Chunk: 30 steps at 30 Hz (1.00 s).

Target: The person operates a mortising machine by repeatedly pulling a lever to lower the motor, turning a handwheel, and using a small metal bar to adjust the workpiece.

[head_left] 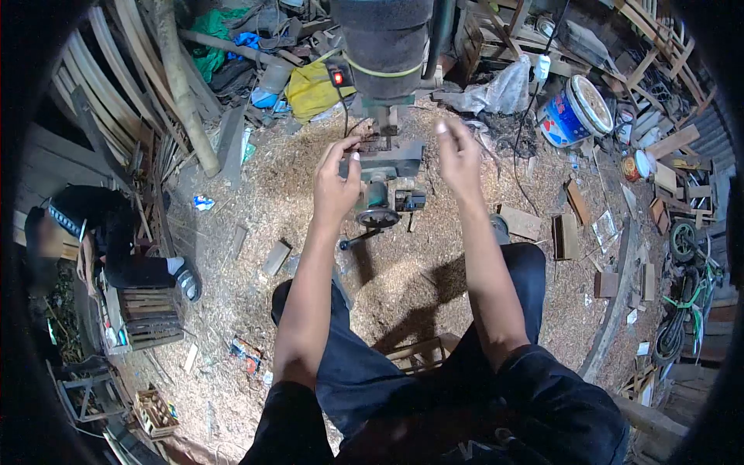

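Wood shavings (pixel 418 271) carpet the floor right across the middle of the frame, loose and dry-looking, so a foot could slip here, and a spark might find fuel. Rising at upper centre is what looks like a drill press (pixel 384 46), the thing in hand, its motor housing looming over the work. Over at the left edge, a second person (pixel 116 232) sits low, well apart from the machine; flung chips are probably the main worry on that side. Down to the machine table (pixel 399 161), just above the centre of the frame, and here is the tight spot: the left hand (pixel 339 182) is at its left end, fingers half curled, thumb apart, and whether they touch or grip anything I can't tell. Right of the table, the right hand (pixel 461 159) is raised, loosely open, nothing visible in it, clear of the metal. Both hands look bare, so a turning tool could catch skin if the left one strays inward, and a piece held by fingers alone might spin. Below the table sits the handwheel (pixel 377 217); a knock from a knee or forearm could shift the setting. Under the motor, the chuck (pixel 384 122): turning or stopped, can't tell. Smallest of all, the switch (pixel 338 78) glows red, so power may well be on, and a careless reach would be costly.
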{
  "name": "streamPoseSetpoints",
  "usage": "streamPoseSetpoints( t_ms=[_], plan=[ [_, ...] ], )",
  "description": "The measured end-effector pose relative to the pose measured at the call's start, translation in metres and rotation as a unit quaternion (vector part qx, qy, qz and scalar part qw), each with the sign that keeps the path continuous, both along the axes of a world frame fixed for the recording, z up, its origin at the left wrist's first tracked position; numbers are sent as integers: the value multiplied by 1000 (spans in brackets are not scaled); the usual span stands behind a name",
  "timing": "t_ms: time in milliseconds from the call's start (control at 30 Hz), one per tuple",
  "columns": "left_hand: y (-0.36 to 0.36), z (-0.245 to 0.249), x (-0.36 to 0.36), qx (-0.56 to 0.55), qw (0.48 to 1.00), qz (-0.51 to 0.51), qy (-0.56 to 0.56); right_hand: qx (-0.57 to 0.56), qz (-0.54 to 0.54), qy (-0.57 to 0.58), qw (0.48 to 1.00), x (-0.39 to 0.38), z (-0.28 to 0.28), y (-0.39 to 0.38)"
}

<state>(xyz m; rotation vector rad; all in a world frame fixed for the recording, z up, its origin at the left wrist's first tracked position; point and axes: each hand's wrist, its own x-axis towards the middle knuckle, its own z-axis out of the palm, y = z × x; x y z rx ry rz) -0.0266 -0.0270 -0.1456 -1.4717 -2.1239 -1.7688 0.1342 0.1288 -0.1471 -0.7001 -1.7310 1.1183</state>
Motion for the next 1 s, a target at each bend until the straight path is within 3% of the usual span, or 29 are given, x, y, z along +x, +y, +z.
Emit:
streamPoseSetpoints(
  t_ms=[33,100,200,267,300,400,433,533,567,633,733,833,933,1000],
  plan=[
    [-4,-9,-2,-16,1000,7,-8,-49,16,-46,998,0,-33,2],
    [-14,-29,-6,-51,998,30,34,-32,63,-176,982,5,-69,-14],
    [-29,-88,-12,-128,990,55,-7,80,150,-261,950,-1,-171,-30],
    [-55,-119,-4,-236,968,74,-51,89,168,-342,920,3,-174,-53],
    [-64,-161,-14,-293,951,97,8,93,177,-381,902,4,-177,-64],
    [-87,-203,-17,-337,936,99,36,113,132,-341,924,-1,-203,-72],
    [-88,-198,-14,-409,905,115,-19,142,117,-310,933,-3,-219,-69],
    [-103,-220,-16,-508,855,106,-11,14,134,-374,918,-8,-172,-81],
    [-106,-235,-20,-511,854,97,-8,-3,138,-349,927,-8,-174,-80],
    [-107,-260,-22,-510,857,72,0,42,135,-333,932,-11,-190,-76],
    [-98,-262,-9,-588,803,84,-38,57,130,-323,936,-7,-197,-71],
    [-91,-263,-9,-607,790,81,-33,58,134,-319,936,-8,-199,-69],
    [-94,-306,-22,-606,791,73,30,80,145,-321,932,-10,-192,-70],
    [-95,-325,-21,-591,801,89,-8,75,143,-287,944,-9,-196,-71]
  ],
)
